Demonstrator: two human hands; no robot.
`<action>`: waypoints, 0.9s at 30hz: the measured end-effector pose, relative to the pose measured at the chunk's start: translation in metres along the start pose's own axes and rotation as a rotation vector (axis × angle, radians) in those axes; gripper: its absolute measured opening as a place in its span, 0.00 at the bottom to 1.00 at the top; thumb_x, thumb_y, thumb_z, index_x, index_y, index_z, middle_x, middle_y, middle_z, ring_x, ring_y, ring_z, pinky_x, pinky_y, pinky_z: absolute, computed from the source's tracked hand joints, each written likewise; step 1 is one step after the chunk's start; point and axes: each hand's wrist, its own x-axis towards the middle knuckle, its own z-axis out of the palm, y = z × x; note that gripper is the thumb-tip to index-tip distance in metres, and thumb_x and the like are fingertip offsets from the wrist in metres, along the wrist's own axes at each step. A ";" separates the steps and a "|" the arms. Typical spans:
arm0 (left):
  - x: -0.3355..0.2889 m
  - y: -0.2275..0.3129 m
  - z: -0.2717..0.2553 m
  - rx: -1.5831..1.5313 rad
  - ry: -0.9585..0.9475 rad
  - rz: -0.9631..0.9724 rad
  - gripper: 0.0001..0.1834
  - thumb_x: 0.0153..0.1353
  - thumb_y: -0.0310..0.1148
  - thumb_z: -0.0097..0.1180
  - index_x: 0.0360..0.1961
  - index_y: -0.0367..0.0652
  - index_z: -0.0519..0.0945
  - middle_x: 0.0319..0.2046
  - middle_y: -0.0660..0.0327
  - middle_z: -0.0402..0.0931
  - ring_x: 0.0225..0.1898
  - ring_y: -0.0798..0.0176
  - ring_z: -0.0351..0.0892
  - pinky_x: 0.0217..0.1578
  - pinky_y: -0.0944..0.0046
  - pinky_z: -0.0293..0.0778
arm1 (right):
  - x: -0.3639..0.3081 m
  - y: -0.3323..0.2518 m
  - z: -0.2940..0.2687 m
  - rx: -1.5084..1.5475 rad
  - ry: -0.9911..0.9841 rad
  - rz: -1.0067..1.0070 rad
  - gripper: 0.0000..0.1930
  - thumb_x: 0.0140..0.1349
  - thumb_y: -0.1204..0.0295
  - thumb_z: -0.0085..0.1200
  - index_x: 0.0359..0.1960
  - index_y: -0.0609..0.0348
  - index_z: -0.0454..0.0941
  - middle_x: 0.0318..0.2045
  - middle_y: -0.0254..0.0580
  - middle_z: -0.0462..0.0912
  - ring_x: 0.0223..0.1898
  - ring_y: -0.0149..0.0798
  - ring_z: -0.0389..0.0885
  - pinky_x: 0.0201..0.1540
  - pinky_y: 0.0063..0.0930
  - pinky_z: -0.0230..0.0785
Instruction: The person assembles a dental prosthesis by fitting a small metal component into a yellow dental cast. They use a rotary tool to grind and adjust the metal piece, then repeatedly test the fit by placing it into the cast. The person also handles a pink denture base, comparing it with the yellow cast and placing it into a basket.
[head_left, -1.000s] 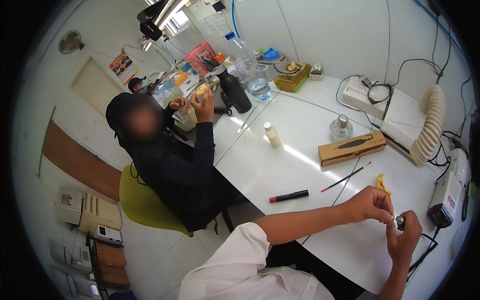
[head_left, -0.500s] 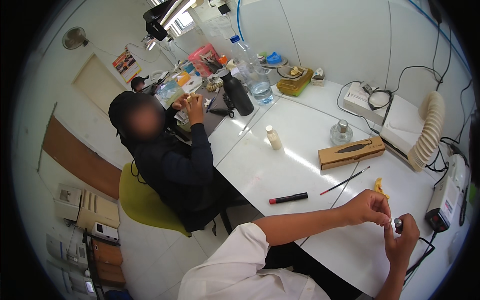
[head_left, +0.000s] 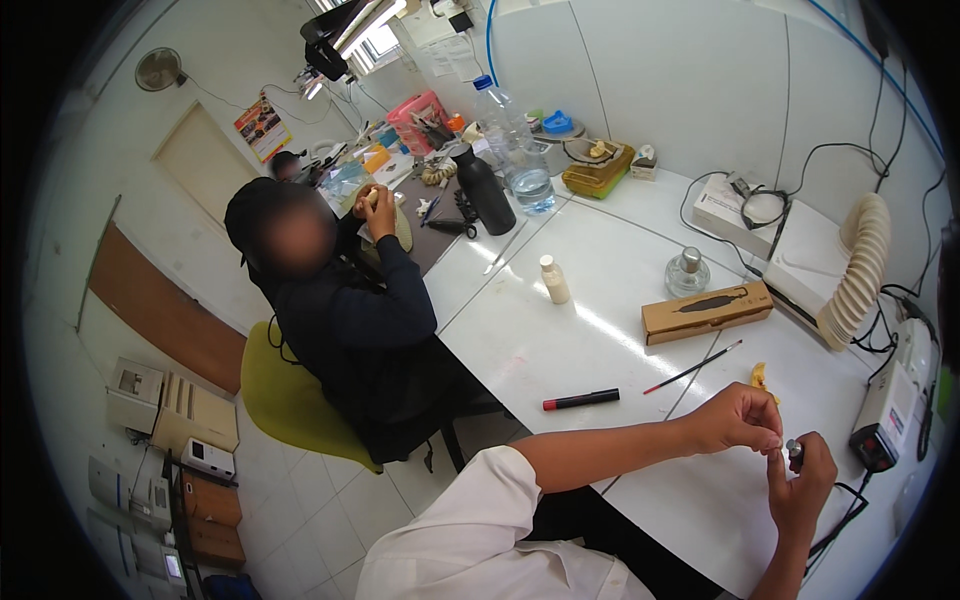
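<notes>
My left hand has thumb and index finger pinched on something tiny and pale, too small to name. Close against it, my right hand is closed around a silver, round-ended metal tool, most of which its fingers hide. The fingertips of both hands meet above the white table. Just behind my left hand lies a small curved yellow piece. A thin brush with a red end and a black marker with a red end lie to the left.
Farther back are a cardboard box, a glass jar, a small cream bottle and a ribbed hose. A control box with cables stands at right. A seated co-worker handles something at the far left beside a black bottle.
The view has shifted slightly, so the table things sit a little differently. My hands keep nearly the same pose. The co-worker's hands have moved a little.
</notes>
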 end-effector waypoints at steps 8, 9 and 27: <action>-0.003 0.005 0.003 0.045 0.024 0.011 0.07 0.58 0.24 0.67 0.36 0.36 0.81 0.34 0.58 0.83 0.39 0.66 0.83 0.45 0.66 0.78 | 0.000 0.000 0.001 -0.030 -0.012 0.004 0.16 0.55 0.65 0.63 0.28 0.60 0.68 0.21 0.40 0.69 0.21 0.41 0.68 0.25 0.33 0.59; -0.003 0.007 0.003 0.060 0.031 0.012 0.07 0.58 0.24 0.67 0.36 0.36 0.81 0.34 0.58 0.83 0.39 0.66 0.83 0.45 0.66 0.78 | 0.000 0.000 0.002 -0.033 -0.009 0.014 0.16 0.55 0.66 0.63 0.28 0.60 0.68 0.21 0.40 0.69 0.21 0.41 0.68 0.25 0.33 0.59; -0.004 0.007 -0.001 0.083 -0.017 -0.005 0.08 0.58 0.24 0.67 0.38 0.37 0.82 0.35 0.61 0.83 0.39 0.68 0.82 0.46 0.67 0.77 | 0.001 -0.005 0.002 0.020 0.006 -0.016 0.17 0.56 0.63 0.63 0.26 0.60 0.67 0.21 0.41 0.69 0.21 0.42 0.68 0.25 0.34 0.59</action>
